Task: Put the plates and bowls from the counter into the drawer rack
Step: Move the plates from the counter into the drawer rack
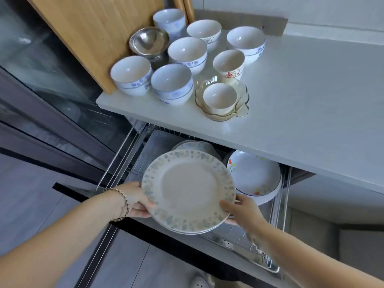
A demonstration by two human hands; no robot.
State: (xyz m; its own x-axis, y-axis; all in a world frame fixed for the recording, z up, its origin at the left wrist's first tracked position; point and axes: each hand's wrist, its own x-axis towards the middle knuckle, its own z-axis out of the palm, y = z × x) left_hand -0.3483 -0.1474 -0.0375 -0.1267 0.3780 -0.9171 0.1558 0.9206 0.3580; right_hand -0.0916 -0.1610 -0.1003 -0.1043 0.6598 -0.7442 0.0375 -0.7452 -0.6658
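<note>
**Plates held over the open rack, bowls waiting on the white tabletop**

A smooth white tabletop (301,96) runs from the upper right down to a blunt corner at middle left. Its front edge overhangs a pulled-out steel wire drawer rack (122,156). A light wooden panel (97,34) rises against the tabletop's left end. Left of the panel stands a dark glass-fronted cabinet (41,65), and below lies a grey floor (29,194).

Both hands are clamped on a small stack of round cream plates with a blue-green leaf-patterned rim (188,190), held nearly level above the front of the rack. The left hand (137,201), with a gold chain bracelet (124,204) at the wrist, grips the stack's left edge. The right hand (242,210) pinches the lower right edge, thumb on top and fingers beneath.

Inside the rack, another plate of the same pattern (193,145) shows just behind the held stack, partly under the tabletop. To its right, white shallow dishes with red flower prints (255,173) sit stacked together.

On the tabletop, white ceramic bowls with blue patterns (188,51) cluster near the left end, several nested in pairs. A stainless steel bowl (148,41) stands just beside the panel. A small white cup with a red flower motif (228,63) stands among the bowls. Near the front edge, amber scalloped glass dishes (243,109) hold a plain white cup (220,98).
</note>
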